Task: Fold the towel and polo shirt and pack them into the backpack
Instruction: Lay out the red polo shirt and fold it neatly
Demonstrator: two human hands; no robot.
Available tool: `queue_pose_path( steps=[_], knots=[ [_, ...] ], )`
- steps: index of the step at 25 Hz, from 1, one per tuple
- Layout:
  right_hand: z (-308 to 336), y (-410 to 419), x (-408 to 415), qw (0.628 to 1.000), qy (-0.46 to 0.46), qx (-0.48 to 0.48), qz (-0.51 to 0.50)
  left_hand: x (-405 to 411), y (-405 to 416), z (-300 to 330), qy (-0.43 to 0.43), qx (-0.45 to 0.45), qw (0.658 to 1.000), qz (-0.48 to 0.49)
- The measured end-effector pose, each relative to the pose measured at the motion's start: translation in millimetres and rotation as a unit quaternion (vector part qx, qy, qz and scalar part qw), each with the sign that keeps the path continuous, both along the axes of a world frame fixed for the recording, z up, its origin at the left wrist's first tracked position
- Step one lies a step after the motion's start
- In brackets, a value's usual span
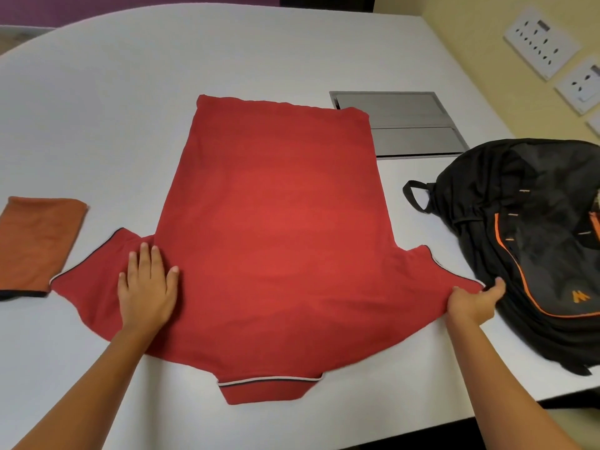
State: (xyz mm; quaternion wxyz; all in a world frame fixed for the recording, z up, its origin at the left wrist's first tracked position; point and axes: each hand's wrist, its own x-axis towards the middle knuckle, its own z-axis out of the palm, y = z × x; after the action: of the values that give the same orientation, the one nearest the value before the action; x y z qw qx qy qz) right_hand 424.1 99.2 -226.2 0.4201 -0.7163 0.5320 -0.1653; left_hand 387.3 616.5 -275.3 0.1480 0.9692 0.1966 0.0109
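The red polo shirt lies flat, back up, on the white table; soft and limp, we judge it best taken by sleeve edges. Our left hand presses it, fingers spread; our right hand pinches the sleeve hem. Folded towel left, backpack right.

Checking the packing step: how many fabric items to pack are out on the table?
2. The red polo shirt lies spread mid-table; the folded orange towel lies at the left edge, partly cut off. Anything already inside the backpack would be hidden.
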Motion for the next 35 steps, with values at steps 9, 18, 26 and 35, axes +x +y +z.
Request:
queue_pose_path(
  steps=[9, 18, 26, 35],
  knots=[
    [-23, 6, -5, 0.960, 0.121, -0.249, 0.039, -8, 23, 0, 0.025, -0.015, 1.000, 0.003],
    [-16, -35, 78, 0.769, 0.236, -0.206, 0.557, 78, 100, 32, 0.134, 0.013, 0.970, -0.200],
    [11, -57, 87, 0.767, 0.352, -0.210, 0.494, 88, 132, 39, 0.163, -0.025, 0.981, -0.097],
    [15, -63, 72, 0.917, 0.198, -0.028, 0.345, 80, 152, 31, 0.090, -0.097, 0.990, 0.036]
  ],
)
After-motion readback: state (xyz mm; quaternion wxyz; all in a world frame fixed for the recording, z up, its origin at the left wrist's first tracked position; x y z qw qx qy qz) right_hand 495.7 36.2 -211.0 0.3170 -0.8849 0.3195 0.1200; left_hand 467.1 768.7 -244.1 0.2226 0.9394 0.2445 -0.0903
